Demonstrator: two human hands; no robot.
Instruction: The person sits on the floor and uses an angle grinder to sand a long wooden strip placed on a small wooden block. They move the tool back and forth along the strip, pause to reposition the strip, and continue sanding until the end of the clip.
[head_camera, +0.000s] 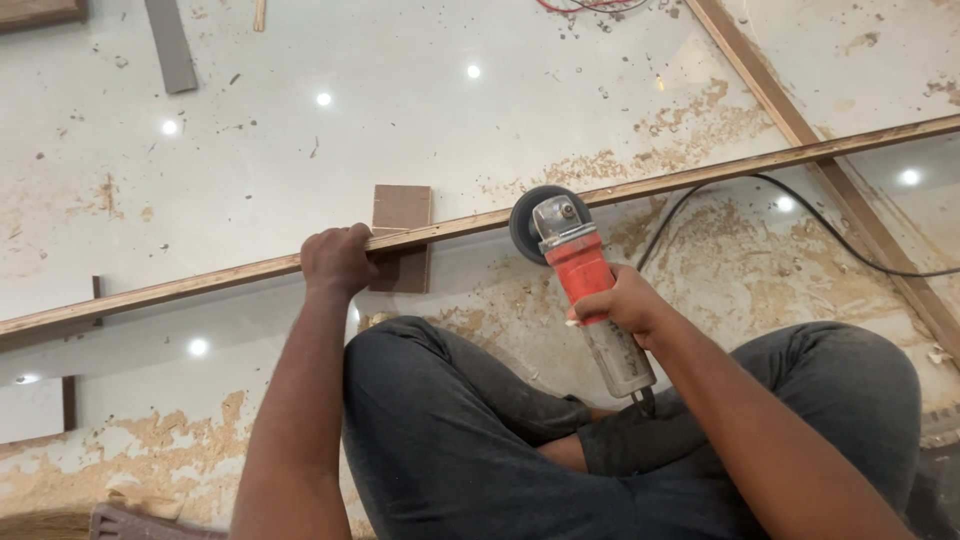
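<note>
1. The person sits cross-legged on the pale floor (250, 170), and a long wooden strip (700, 178) lies across the floor in front of the knees; I use this strip as the landmark.
2. The left hand (337, 260) is on top of the strip, fingers curled over its far edge and clenched on it, pressing it down.
3. Under the strip, just beside the left hand, lies a small brown board piece (402, 210); the strip crosses over it.
4. The right hand (622, 300) is on the near side of the strip and grasps the body of an angle grinder (585, 290), fingers wrapped around where the red part meets the grey handle.
5. The grinder's dark disc (528, 222) is at the near edge of the strip; it seems to touch the wood, but from here I cannot tell for sure.
6. A black cable (800, 210) runs on the near side of the strip toward the right.
7. A second wooden strip (790, 120) crosses the first one at an angle, well to the right of the grinder.
8. Sawdust (690, 125) is spread on both sides of the strip, and a grey flat piece (170, 45) lies far beyond it.
</note>
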